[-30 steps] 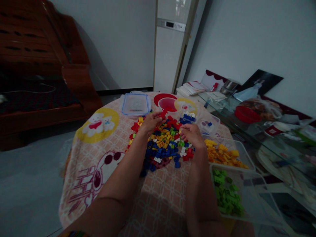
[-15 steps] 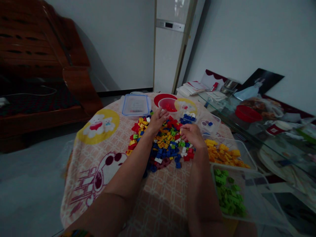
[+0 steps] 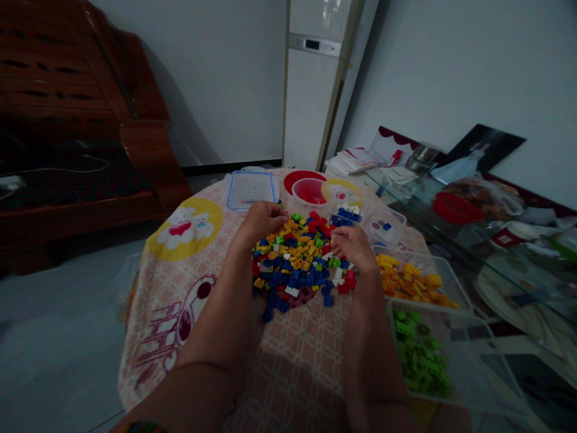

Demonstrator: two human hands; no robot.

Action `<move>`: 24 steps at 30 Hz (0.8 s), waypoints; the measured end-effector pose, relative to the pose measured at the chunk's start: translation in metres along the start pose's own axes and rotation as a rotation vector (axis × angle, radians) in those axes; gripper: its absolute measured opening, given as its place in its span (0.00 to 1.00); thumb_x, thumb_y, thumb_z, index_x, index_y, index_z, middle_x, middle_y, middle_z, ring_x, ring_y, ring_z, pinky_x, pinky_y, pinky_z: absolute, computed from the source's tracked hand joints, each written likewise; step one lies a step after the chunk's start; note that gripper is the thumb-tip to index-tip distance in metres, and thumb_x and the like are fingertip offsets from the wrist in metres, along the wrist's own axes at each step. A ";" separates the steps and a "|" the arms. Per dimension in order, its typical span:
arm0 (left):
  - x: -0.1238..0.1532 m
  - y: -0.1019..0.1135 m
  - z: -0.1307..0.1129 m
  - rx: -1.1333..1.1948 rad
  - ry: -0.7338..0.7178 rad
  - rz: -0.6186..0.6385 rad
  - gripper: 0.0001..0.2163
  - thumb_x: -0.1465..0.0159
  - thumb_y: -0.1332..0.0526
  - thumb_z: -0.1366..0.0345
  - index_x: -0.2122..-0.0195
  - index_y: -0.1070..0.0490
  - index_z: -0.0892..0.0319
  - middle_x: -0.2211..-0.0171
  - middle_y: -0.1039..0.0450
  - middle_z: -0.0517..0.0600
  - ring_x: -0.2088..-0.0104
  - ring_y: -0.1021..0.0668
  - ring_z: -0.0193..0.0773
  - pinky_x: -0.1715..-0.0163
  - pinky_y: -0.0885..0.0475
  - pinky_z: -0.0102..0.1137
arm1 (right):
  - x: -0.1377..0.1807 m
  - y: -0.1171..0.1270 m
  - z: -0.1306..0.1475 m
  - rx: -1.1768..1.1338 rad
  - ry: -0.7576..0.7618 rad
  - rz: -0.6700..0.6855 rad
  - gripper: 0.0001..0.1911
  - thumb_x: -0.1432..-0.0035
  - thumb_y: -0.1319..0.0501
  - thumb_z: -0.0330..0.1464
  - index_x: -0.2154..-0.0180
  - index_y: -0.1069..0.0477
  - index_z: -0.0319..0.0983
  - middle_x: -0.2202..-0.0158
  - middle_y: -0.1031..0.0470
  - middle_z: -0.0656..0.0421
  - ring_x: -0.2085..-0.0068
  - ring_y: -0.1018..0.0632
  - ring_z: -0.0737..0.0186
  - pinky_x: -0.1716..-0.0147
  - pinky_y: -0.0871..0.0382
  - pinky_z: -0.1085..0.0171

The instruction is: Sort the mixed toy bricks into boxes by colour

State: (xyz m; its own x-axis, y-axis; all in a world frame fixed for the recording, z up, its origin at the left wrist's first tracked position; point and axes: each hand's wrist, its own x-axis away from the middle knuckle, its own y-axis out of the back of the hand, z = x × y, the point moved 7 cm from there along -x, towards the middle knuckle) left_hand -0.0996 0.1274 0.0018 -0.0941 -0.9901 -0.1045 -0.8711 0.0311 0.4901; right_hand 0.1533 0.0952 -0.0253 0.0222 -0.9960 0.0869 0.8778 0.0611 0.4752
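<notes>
A heap of mixed toy building bricks (image 3: 300, 258) in yellow, blue, red, green and white lies on the patterned tablecloth (image 3: 293, 355). Over the heap's back left edge, my left hand (image 3: 265, 219) reaches down with its fingers bent together. Whatever its fingertips hold, if anything, is hidden. My right hand (image 3: 354, 245) stays at the heap's right side, thumb and fingers pinched; what is between them is too small to make out. Just behind the heap stands a round clear tub (image 3: 311, 203) with red bricks inside.
At the right are a clear box of yellow bricks (image 3: 408, 281) and one of green bricks (image 3: 419, 352). Blue and white bricks fill a container (image 3: 346, 214) at the back. A blue-rimmed lid (image 3: 252, 191) lies back left. A cluttered glass table (image 3: 478, 258) adjoins on the right.
My left hand has moved left and down, from near the round tub to the heap's back left edge; its spread fingers have bent together. My right hand has hardly moved.
</notes>
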 end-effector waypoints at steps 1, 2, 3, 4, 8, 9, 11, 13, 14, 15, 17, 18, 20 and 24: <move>0.002 0.000 -0.001 -0.079 0.000 0.036 0.05 0.45 0.36 0.67 0.71 0.20 0.61 0.82 0.25 0.47 0.79 0.23 0.35 0.75 0.29 0.28 | 0.000 0.000 0.000 -0.001 0.002 -0.002 0.07 0.40 0.42 0.27 0.65 0.25 0.36 0.76 0.25 0.62 0.78 0.24 0.68 0.78 0.31 0.71; 0.003 -0.001 -0.003 -0.150 -0.013 0.074 0.05 0.45 0.36 0.68 0.72 0.19 0.61 0.82 0.25 0.47 0.79 0.23 0.35 0.75 0.29 0.28 | 0.000 0.000 0.000 -0.003 0.004 -0.005 0.07 0.40 0.42 0.27 0.65 0.25 0.36 0.76 0.26 0.62 0.78 0.24 0.68 0.78 0.31 0.71; 0.004 -0.003 -0.006 -0.215 -0.032 0.112 0.05 0.46 0.35 0.68 0.72 0.18 0.60 0.81 0.24 0.46 0.78 0.23 0.35 0.74 0.30 0.27 | 0.000 0.000 0.000 -0.006 0.007 -0.007 0.07 0.40 0.42 0.27 0.65 0.25 0.36 0.77 0.26 0.63 0.78 0.24 0.68 0.78 0.31 0.71; 0.005 -0.006 -0.008 -0.274 -0.054 0.144 0.05 0.46 0.35 0.69 0.71 0.17 0.59 0.80 0.22 0.46 0.77 0.22 0.35 0.73 0.30 0.27 | 0.000 0.000 0.000 -0.010 0.009 -0.006 0.07 0.40 0.42 0.27 0.65 0.25 0.36 0.77 0.26 0.63 0.78 0.24 0.68 0.78 0.31 0.71; 0.003 -0.017 -0.009 -0.460 -0.085 0.184 0.10 0.48 0.34 0.73 0.68 0.15 0.54 0.71 0.17 0.46 0.70 0.19 0.37 0.68 0.30 0.27 | 0.001 0.000 0.000 -0.009 0.013 0.002 0.07 0.41 0.42 0.27 0.66 0.25 0.37 0.77 0.27 0.63 0.78 0.24 0.67 0.78 0.32 0.71; 0.001 -0.019 -0.008 -0.497 -0.081 0.179 0.10 0.48 0.33 0.73 0.67 0.14 0.53 0.70 0.16 0.46 0.69 0.19 0.38 0.67 0.30 0.28 | 0.002 0.000 0.000 -0.004 0.014 0.003 0.07 0.41 0.42 0.27 0.67 0.25 0.37 0.77 0.27 0.63 0.78 0.24 0.68 0.78 0.32 0.71; -0.001 -0.024 -0.004 -0.559 -0.074 0.183 0.12 0.48 0.33 0.73 0.65 0.14 0.52 0.68 0.16 0.47 0.67 0.19 0.39 0.65 0.29 0.29 | 0.002 0.000 0.001 0.005 0.015 -0.002 0.08 0.41 0.43 0.26 0.67 0.25 0.37 0.77 0.27 0.63 0.78 0.24 0.67 0.78 0.32 0.71; -0.003 -0.029 -0.001 -0.603 -0.076 0.199 0.13 0.48 0.32 0.73 0.64 0.14 0.52 0.68 0.16 0.47 0.67 0.19 0.39 0.64 0.29 0.30 | 0.001 0.000 0.001 0.009 0.012 -0.007 0.08 0.41 0.43 0.26 0.66 0.25 0.37 0.77 0.26 0.62 0.78 0.24 0.67 0.78 0.31 0.71; -0.003 -0.031 0.000 -0.621 -0.078 0.205 0.13 0.47 0.32 0.73 0.64 0.14 0.52 0.67 0.16 0.48 0.66 0.19 0.40 0.63 0.29 0.30 | 0.001 0.000 0.000 0.007 0.010 -0.010 0.08 0.41 0.43 0.26 0.66 0.25 0.37 0.77 0.26 0.62 0.77 0.24 0.67 0.78 0.31 0.71; -0.004 -0.032 0.001 -0.636 -0.079 0.205 0.12 0.47 0.32 0.72 0.64 0.14 0.52 0.67 0.16 0.48 0.66 0.19 0.40 0.63 0.29 0.30 | 0.000 0.000 -0.001 0.004 0.009 -0.011 0.08 0.41 0.43 0.26 0.66 0.25 0.36 0.77 0.26 0.62 0.77 0.24 0.67 0.78 0.31 0.71; -0.004 -0.033 0.002 -0.654 -0.074 0.190 0.11 0.46 0.33 0.72 0.64 0.14 0.54 0.66 0.16 0.49 0.66 0.19 0.40 0.64 0.29 0.30 | -0.001 0.000 -0.002 -0.002 0.012 -0.010 0.08 0.41 0.43 0.27 0.66 0.25 0.36 0.77 0.26 0.62 0.77 0.24 0.67 0.78 0.31 0.71; -0.004 -0.032 0.001 -0.655 -0.073 0.183 0.10 0.46 0.34 0.72 0.65 0.15 0.55 0.67 0.16 0.50 0.66 0.19 0.40 0.64 0.29 0.30 | -0.001 0.000 -0.003 -0.003 0.014 -0.009 0.08 0.41 0.43 0.27 0.65 0.25 0.36 0.77 0.26 0.62 0.77 0.24 0.67 0.78 0.31 0.71; -0.004 -0.030 0.000 -0.638 -0.079 0.166 0.09 0.46 0.35 0.72 0.67 0.15 0.56 0.69 0.17 0.49 0.67 0.20 0.39 0.65 0.29 0.29 | -0.002 0.000 -0.005 0.000 0.013 -0.011 0.08 0.41 0.43 0.27 0.65 0.25 0.36 0.77 0.25 0.62 0.77 0.24 0.67 0.78 0.31 0.71; -0.005 -0.021 -0.002 -0.463 -0.064 0.062 0.09 0.48 0.36 0.73 0.71 0.17 0.57 0.76 0.20 0.47 0.73 0.21 0.37 0.69 0.29 0.27 | -0.003 0.001 -0.007 0.009 0.015 -0.013 0.07 0.40 0.43 0.29 0.64 0.25 0.37 0.76 0.25 0.62 0.77 0.24 0.68 0.77 0.30 0.71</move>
State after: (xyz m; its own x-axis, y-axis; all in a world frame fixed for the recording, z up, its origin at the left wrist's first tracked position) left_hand -0.0795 0.1313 -0.0061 -0.1820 -0.9773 -0.1089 -0.5575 0.0113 0.8301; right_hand 0.1578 0.0980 -0.0310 0.0176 -0.9976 0.0677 0.8739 0.0482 0.4837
